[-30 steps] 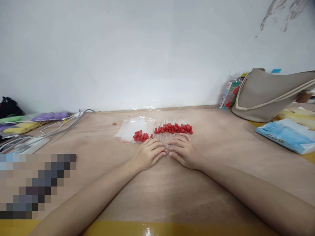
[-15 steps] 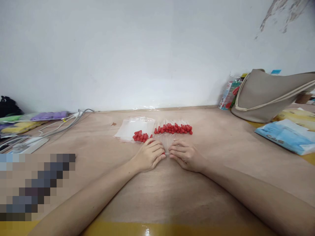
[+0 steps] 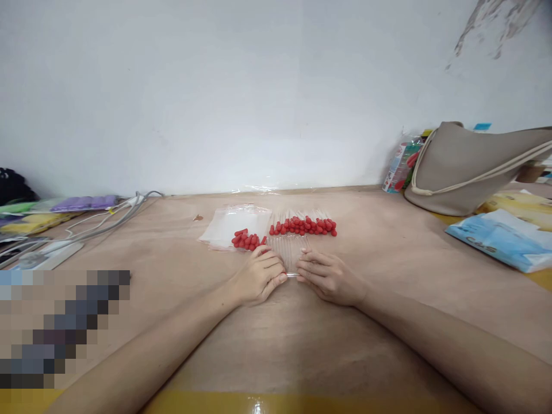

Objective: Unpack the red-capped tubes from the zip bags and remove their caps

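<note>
My left hand (image 3: 261,276) is closed, its thumb and fingertips pinching the left end of a clear thin tube (image 3: 292,275), where a trace of red shows. Facing it, my right hand (image 3: 330,277) pinches the tube's other end; most of it is hidden by the fingers. Just beyond, several clear tubes (image 3: 288,250) lie side by side. Behind these is a row of droppers with red rubber bulbs (image 3: 304,225), their clear stems pointing to the wall. A small heap of red bulbs (image 3: 248,240) lies near my left fingers, by a stack of clear plastic bags (image 3: 233,221).
At the left lie cables (image 3: 101,225), a power strip (image 3: 58,256) and bags of coloured material (image 3: 84,203). A grey-beige bag (image 3: 466,169), a clear printed package (image 3: 401,167) and a blue tissue pack (image 3: 491,238) are at the right. A white wall (image 3: 259,98) bounds the table.
Both hands have come slightly toward me with the tube, and more of the tube row shows between them. The bulbs and bags stay in place.
</note>
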`<state>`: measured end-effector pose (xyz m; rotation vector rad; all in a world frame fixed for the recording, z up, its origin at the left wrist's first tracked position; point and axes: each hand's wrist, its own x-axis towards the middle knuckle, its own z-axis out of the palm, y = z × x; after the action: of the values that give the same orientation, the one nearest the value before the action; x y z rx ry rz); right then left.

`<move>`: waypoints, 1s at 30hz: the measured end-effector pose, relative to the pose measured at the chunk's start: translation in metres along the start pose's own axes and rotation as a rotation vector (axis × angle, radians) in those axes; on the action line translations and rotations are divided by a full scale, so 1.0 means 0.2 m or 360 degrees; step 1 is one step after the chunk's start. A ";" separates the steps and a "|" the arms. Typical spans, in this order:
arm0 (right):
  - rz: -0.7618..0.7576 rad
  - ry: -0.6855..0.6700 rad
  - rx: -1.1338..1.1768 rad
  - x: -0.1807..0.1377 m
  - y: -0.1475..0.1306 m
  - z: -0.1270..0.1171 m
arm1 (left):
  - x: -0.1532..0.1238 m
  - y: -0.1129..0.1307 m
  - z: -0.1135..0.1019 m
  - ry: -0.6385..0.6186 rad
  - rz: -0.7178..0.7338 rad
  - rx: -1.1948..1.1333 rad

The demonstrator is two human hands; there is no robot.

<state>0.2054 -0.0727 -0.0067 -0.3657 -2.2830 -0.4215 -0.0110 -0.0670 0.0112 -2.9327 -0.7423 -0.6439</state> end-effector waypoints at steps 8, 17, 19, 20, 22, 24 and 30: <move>0.0026 0.0081 0.0005 -0.01 0.00 -0.03 | -0.01 0.00 -0.01 0.0061 0.0029 0.0040; 0.0182 0.0217 0.0033 -0.06 0.05 -0.05 | -0.07 -0.05 -0.03 0.0244 -0.0080 0.0002; 0.0468 0.0260 -0.0024 -0.08 0.08 -0.06 | -0.09 -0.09 -0.04 0.0448 -0.0260 -0.0007; 0.0628 0.0252 -0.0078 -0.09 0.10 -0.05 | -0.09 -0.11 -0.06 0.0562 -0.0364 -0.0010; 0.0905 0.0176 -0.0190 -0.10 0.11 -0.04 | -0.07 -0.15 -0.09 0.0744 -0.0586 -0.0011; 0.1103 0.0059 -0.0250 -0.10 0.11 -0.03 | -0.05 -0.21 -0.13 0.0831 -0.0848 0.0022; 0.1514 -0.0153 -0.0230 -0.08 0.11 -0.02 | -0.05 -0.46 -0.24 0.0389 -0.1728 -0.0040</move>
<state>0.2278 -0.0564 -0.0120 -1.4696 -1.8875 -0.0666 -0.0795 0.0028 0.0469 -2.1628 -2.2593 -0.9941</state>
